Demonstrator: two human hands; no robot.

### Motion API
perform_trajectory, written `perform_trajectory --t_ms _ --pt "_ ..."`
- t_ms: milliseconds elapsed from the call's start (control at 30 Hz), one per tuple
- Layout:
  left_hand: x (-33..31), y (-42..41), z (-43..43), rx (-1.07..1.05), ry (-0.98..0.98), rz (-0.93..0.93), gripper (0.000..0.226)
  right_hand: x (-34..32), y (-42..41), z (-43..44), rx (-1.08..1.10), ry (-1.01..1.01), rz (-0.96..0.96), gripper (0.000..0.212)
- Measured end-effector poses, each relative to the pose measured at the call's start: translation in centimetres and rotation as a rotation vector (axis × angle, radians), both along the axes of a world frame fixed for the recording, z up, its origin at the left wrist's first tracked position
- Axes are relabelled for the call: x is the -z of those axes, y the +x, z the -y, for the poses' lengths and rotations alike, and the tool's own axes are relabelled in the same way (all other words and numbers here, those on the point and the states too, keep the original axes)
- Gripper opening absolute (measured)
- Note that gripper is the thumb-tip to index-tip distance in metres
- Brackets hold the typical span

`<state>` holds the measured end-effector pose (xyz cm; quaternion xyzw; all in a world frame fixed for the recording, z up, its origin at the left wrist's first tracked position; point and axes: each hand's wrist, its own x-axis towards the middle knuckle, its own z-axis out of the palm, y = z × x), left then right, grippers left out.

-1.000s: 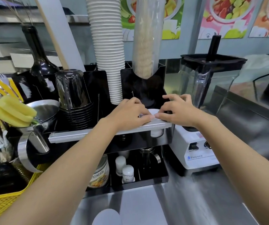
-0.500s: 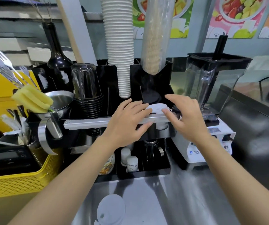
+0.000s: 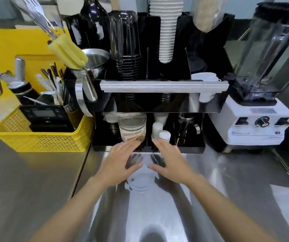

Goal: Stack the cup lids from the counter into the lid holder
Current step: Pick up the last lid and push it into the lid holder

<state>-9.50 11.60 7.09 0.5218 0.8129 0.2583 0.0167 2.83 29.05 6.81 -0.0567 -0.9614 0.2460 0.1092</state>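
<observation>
Our two hands hang spread and empty just above a short stack of white cup lids [image 3: 140,183] on the steel bench [image 3: 227,189], the left hand [image 3: 121,161] and right hand [image 3: 170,163] flanking the stack with fingers splayed and thumbs turned inward. Neither hand touches the lids that we can make out; motion blur softens the fingertips.

The lid holder [image 3: 205,79], the right-hand bay of the black organiser behind the stack, already carries white lids piled above its grey front rail [image 3: 164,86].

The step in hand, as we judge it, is gathering this stack. We would do well to close both palms on opposite sides of its rim, squeeze lightly and lift it level, since thin moulded plastic flexes and nested lids can slide apart. Clearing the rail before lowering matters too.

The lids look smooth, round and matte white, with a small raised sip tab on the top one. The bench is brushed steel, glossy enough to mirror our fingers. Left of the stack sits a yellow mesh basket [image 3: 40,140]; right of it, a white blender base [image 3: 255,124] under a clear jug.
</observation>
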Motion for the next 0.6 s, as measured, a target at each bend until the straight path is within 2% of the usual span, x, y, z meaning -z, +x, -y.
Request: perform_trajectory --t_ms 100,200,333,467,600 --pt "2.2 0.5 1.7 -0.029 -0.156 0.142 0.093 2.3 0.0 1.5 -0.054 -0.044 0.18 0.088" --pt "3.8 1.7 2.6 -0.036 -0.257 0.23 0.093 3.4 0.2 2.4 -0.075 -0.078 0.262 0.085" --pt "4.7 2.9 2.8 -0.084 -0.182 0.29 0.077 4.2 0.3 3.0 -0.087 -0.042 0.301 0.074" --pt "3.6 3.5 2.5 -0.083 -0.082 0.346 0.063 3.8 0.6 2.7 -0.071 -0.041 0.258 0.072" --pt "2.0 3.5 1.9 -0.091 -0.021 0.345 0.065 1.6 0.9 1.7 -0.03 -0.11 0.167 0.068"
